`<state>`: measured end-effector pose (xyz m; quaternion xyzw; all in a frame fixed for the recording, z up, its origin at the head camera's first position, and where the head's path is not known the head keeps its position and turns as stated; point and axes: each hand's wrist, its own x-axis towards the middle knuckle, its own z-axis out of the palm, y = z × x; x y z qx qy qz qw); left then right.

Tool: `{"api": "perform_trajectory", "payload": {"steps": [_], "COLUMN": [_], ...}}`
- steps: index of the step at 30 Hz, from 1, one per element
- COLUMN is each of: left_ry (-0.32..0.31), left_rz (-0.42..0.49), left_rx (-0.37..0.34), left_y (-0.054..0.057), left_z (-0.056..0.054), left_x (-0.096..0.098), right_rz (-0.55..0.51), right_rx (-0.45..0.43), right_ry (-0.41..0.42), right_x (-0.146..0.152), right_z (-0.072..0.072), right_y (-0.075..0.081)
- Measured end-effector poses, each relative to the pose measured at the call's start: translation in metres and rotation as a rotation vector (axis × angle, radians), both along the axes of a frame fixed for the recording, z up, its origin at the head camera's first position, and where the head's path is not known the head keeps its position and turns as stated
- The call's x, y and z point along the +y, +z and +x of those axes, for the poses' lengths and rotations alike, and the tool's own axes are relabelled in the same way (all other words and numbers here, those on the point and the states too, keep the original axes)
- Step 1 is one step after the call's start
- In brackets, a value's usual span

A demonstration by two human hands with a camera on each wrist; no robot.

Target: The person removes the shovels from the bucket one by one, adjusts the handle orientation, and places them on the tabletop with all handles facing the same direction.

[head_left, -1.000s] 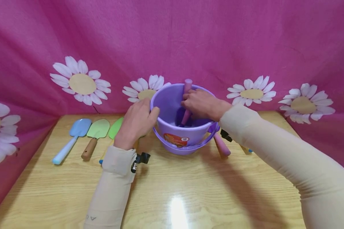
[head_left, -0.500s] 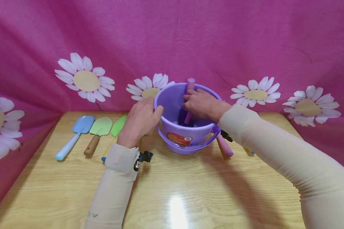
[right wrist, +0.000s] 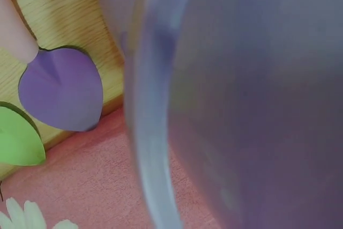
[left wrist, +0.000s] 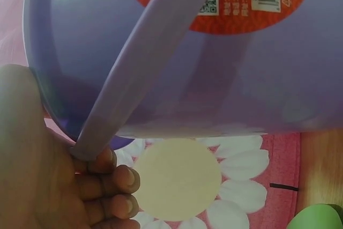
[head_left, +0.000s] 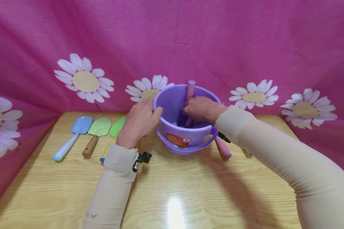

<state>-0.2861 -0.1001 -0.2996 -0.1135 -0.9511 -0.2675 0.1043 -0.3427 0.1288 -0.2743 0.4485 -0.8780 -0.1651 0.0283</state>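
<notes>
A purple bucket (head_left: 177,130) with a red label stands on the table. My left hand (head_left: 140,119) grips its left rim, the thumb over the edge. In the left wrist view the curled fingers of this left hand (left wrist: 59,181) lie beside the rim, near the end of the bucket's handle (left wrist: 136,63). Inside the bucket, a trowel with a pink handle (head_left: 190,87) leans upright; its dark blade is low in the bucket. My right hand (head_left: 202,108) reaches over the right rim and holds this handle partway down, its fingertips partly hidden. The right wrist view shows the blurred rim (right wrist: 153,105), not the hand.
To the left lie a blue trowel (head_left: 82,124), a pale green one with a brown handle (head_left: 100,126) and a bright green one (head_left: 118,126). Right of the bucket is a purple trowel (right wrist: 61,89) with a pink handle, beside a green blade (right wrist: 19,138). A pink flowered curtain (head_left: 172,41) hangs behind.
My right hand has sunk slightly deeper into the bucket, lower along the pink handle. The left hand keeps its hold on the rim. The head view has shifted a little.
</notes>
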Motion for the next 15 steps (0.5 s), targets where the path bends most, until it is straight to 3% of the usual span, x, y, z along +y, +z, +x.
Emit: {"api": "perform_trajectory", "payload": {"steps": [5,15], "left_ry": [0.008,0.016], "left_rz": [0.003,0.015], "left_rx": [0.01,0.011], "left_y": [0.0016,-0.001], "left_z": [-0.0002,0.0025], "left_x": [-0.0049,-0.0045], "right_rz": [-0.015,-0.001], "right_rx": [-0.003,-0.102], "right_ry": [0.023,-0.001], "right_x": [-0.0048,-0.0054], "right_z": [-0.0046,-0.0031], "right_y": [-0.0028,-0.0014]}}
